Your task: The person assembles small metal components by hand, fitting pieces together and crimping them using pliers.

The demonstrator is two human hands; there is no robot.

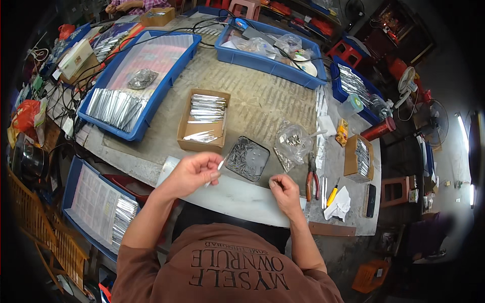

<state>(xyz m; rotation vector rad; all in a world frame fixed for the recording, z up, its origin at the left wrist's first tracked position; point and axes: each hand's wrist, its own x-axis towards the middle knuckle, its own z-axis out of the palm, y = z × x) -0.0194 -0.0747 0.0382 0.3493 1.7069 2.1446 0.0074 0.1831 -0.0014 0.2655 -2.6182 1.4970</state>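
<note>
My left hand (191,175) is closed in a pinch on a thin, pale metal strip (221,165), held above the near edge of the table. My right hand (286,192) hovers over the pale board (242,194), its fingers curled together; whatever they hold, if anything, is hidden. Between and beyond both hands lies a dark-rimmed tray (247,159) of small metal pins. Just past my left hand stands a cardboard box (202,145) with bundles of flat, shiny metal strips (208,108). Beyond my right hand rests a clear plastic bag (294,143) with small metal parts inside.
Red-handled pliers (312,184), a yellow-handled tool (332,195), a crumpled white tissue (339,204) and a phone (371,200) lie at right. Blue trays (132,135) (273,63) occupy the far side, crossed by black cables. Another blue tray (68,202) sits lower left.
</note>
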